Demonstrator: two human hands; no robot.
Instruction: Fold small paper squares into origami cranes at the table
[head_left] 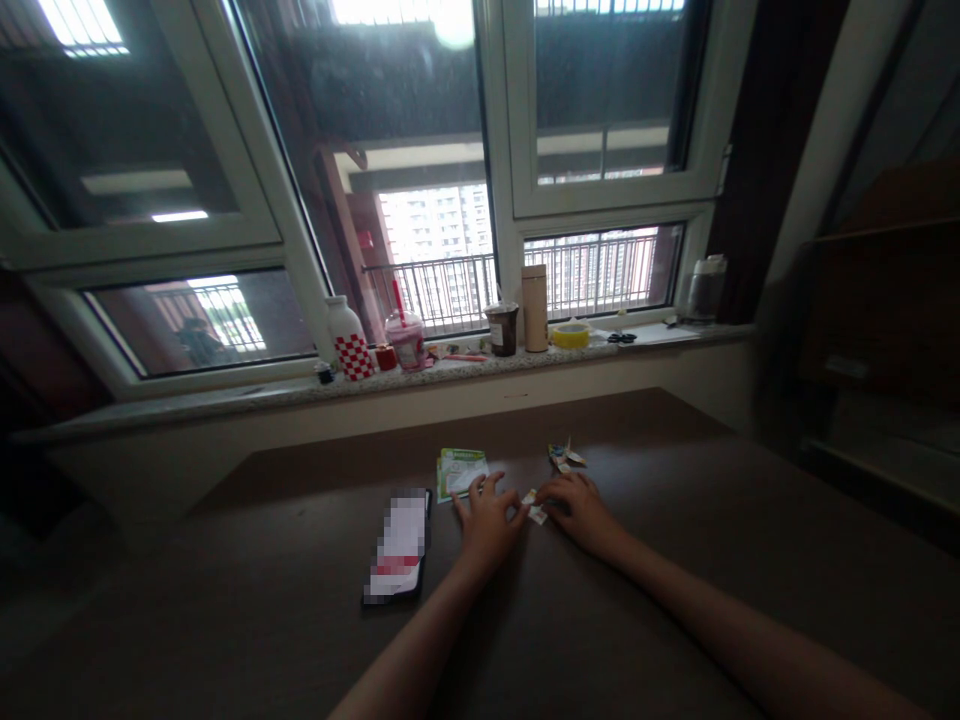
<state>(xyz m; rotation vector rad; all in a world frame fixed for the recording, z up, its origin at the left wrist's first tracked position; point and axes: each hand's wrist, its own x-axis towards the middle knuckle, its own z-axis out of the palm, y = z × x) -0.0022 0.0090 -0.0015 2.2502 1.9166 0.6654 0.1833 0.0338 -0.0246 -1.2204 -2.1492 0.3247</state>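
A small folded piece of printed paper (537,514) lies on the dark table between my two hands. My left hand (489,520) pinches its left side between thumb and forefinger, the other fingers spread apart. On its right side, my right hand (577,508) has its fingers bent together at the edge of the paper. Just beyond my right hand sits a folded paper shape (564,458) with several points. A short stack of green and white printed sheets (459,472) lies beyond my left hand, near its fingertips.
A phone (399,548) with a blurred screen lies left of my left hand. Along the windowsill (457,370) stand a checkered bottle (349,340), a pink drink cup (406,342), a dark cup (502,330), a tan flask (535,308), yellow tape (571,335) and black scissors (621,339).
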